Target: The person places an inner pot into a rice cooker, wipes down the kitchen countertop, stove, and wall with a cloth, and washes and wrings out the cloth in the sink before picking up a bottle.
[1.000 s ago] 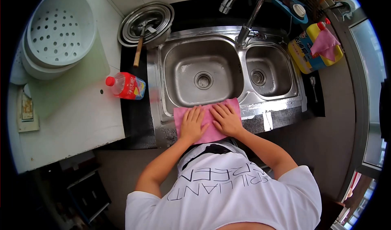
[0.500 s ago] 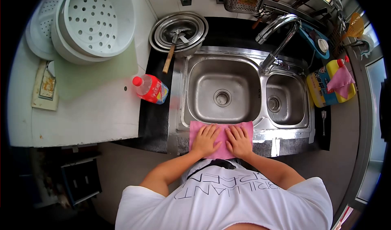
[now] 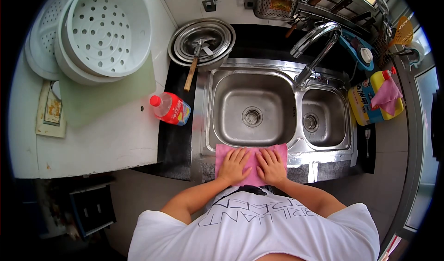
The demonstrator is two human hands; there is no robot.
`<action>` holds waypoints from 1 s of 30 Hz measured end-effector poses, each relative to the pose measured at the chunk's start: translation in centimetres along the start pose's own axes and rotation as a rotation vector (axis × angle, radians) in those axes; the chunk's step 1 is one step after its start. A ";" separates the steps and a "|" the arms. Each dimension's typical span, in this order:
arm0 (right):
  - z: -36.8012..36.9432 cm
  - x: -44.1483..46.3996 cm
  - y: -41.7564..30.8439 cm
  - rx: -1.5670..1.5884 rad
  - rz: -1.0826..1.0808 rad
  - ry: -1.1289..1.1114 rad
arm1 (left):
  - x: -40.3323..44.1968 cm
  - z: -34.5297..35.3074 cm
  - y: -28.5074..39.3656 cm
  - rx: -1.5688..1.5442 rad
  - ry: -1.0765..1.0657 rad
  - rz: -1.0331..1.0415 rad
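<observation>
A pink cloth [image 3: 254,175] lies spread over the front rim of the steel sink [image 3: 208,122] and the counter edge. My left hand [image 3: 235,166] rests flat on its left half, fingers stretched toward the basin. On the right half lies my right hand [image 3: 271,166], also flat with fingers apart. Both thumbs point inward, with a strip of cloth between them. Neither hand grips anything. Behind the cloth are the large basin [image 3: 229,103] and, to its right, a small basin [image 3: 326,99].
Left of the sink stands a red-capped bottle [image 3: 171,108]; behind it are stacked steel bowls [image 3: 178,52] with a wooden-handled tool. A chrome faucet [image 3: 314,64] arches at the back. A yellow detergent jug [image 3: 370,106] stands right, a pink cloth on it. White strainers [image 3: 134,11] sit far left.
The whole scene sits slightly lower in the picture, as the head view has tilted. Both hands stay flat on the cloth, with no clear movement over it.
</observation>
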State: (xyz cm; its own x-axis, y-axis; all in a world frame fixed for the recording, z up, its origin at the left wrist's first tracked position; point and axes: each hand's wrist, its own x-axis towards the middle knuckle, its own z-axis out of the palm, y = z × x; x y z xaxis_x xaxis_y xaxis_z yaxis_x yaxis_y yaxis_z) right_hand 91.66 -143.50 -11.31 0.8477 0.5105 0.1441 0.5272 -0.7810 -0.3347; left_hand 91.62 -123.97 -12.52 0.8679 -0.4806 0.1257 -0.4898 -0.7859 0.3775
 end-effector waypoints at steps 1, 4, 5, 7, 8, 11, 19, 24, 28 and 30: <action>0.1 0.0 0.0 -0.002 0.001 0.000 | 0.0 0.0 0.0 0.002 0.004 0.002; 0.1 -0.1 -0.1 -0.010 0.000 -0.002 | -0.1 0.0 0.0 -0.008 0.008 0.000; 0.1 0.0 -0.1 -0.012 -0.001 -0.001 | -0.1 0.0 -0.1 -0.007 0.016 -0.005; -0.1 0.1 -0.3 -0.020 0.003 -0.008 | -0.2 -0.1 -0.1 -0.002 0.028 0.011; -0.2 0.1 -0.5 -0.026 0.012 -0.014 | -0.3 -0.2 -0.1 -0.002 0.034 0.000; 0.2 -0.2 -0.4 -0.043 -0.007 -0.007 | 0.0 -0.4 -0.4 -0.100 0.067 -0.007; 0.2 0.1 -0.9 -0.091 -0.004 -0.005 | -0.5 -8.4 -9.8 -0.174 1.004 -0.616; 0.3 0.3 -1.1 -0.108 -0.015 0.010 | 0.8 -10.4 -16.6 -0.201 1.044 -0.627; 0.1 0.2 -1.4 -0.119 -0.024 0.023 | 2.3 -10.5 -17.9 -0.617 1.011 -0.553; 0.2 0.1 -1.4 -0.123 -0.026 0.042 | 2.1 -11.6 -17.6 -0.539 1.011 -0.553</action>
State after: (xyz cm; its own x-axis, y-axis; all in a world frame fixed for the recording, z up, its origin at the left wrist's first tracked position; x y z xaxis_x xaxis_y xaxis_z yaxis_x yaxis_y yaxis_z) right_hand 91.03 -142.29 -11.06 0.8341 0.5177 0.1907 0.5500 -0.8072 -0.2144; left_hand 102.98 -106.66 -8.26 0.7372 0.5559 0.3841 -0.1548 -0.4143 0.8969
